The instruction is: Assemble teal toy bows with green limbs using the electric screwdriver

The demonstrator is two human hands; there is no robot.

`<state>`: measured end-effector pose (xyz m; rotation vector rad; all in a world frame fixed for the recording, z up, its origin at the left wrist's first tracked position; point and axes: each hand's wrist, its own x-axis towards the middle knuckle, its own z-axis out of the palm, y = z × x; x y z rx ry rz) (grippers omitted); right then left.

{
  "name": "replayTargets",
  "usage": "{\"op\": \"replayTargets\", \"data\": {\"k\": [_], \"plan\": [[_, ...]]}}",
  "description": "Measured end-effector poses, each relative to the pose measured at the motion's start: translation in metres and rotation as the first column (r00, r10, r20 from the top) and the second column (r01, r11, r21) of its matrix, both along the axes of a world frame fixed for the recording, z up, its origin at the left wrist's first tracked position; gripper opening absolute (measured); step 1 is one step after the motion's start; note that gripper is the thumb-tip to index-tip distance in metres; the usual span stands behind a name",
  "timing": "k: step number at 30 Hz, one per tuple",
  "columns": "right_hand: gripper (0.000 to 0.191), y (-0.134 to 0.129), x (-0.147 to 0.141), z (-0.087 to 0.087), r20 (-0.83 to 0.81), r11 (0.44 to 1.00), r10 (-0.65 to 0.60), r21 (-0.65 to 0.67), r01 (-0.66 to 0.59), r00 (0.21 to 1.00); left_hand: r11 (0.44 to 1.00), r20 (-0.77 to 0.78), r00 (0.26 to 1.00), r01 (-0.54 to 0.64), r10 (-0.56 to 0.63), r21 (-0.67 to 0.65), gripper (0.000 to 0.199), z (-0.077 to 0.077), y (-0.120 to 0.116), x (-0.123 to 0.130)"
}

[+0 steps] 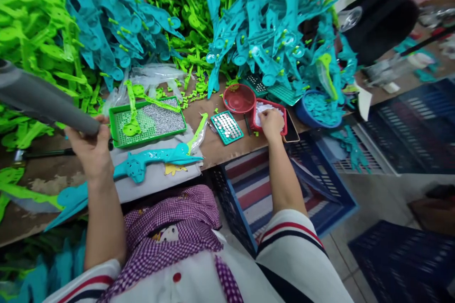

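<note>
My left hand (91, 149) is closed around the narrow end of a thick grey electric screwdriver (50, 97), which slants up to the left. With fingers drawn together, my right hand (272, 124) dips into a red basket (285, 125) of small white pieces (261, 106); what the fingertips hold is hidden. In front of me, a long turquoise plastic part (159, 157) with a lime-green arm (197, 135) lies on a grey cloth (124, 191). Behind it stands a green tray (119, 139) of small silver pieces (161, 117), with lime-green parts resting across it.
A turquoise tray (232, 139) of round silver pieces and a red round basket (240, 99) stand mid-table. Piles of turquoise parts (259, 33) and lime-green parts (31, 33) rise behind. A blue bowl (302, 116) is at right; a blue crate (346, 208) stands below the table edge.
</note>
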<state>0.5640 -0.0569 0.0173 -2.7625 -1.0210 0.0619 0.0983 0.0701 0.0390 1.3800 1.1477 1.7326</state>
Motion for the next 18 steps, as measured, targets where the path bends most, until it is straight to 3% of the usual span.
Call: {"op": "replayTargets", "data": {"k": [5,9,14,16,18], "plan": [[0.031,-0.002,0.001,-0.004,0.061,0.997,-0.005,0.072,0.001,0.998,0.999,-0.029,0.998,-0.047,0.047,-0.009,0.053,0.007,-0.008,-0.001],[0.031,-0.002,0.004,-0.003,0.011,0.989,-0.113,0.101,0.111,0.994,0.993,-0.083,0.99,-0.113,0.11,-0.03,0.06,0.009,-0.01,0.0],[0.031,-0.003,0.012,0.0,-0.012,0.979,-0.099,0.176,0.1,0.995,0.992,-0.076,0.991,-0.112,0.107,-0.061,0.066,0.008,-0.014,-0.001],[0.03,-0.006,0.011,0.006,-0.05,0.965,-0.071,0.25,0.081,0.996,0.992,-0.075,0.993,-0.099,0.093,-0.074,0.066,0.007,-0.016,-0.002],[0.031,-0.011,-0.003,0.014,-0.161,0.916,-0.006,0.395,0.07,0.987,0.992,-0.056,0.995,-0.088,0.082,-0.096,0.065,0.007,-0.019,-0.002]]}}
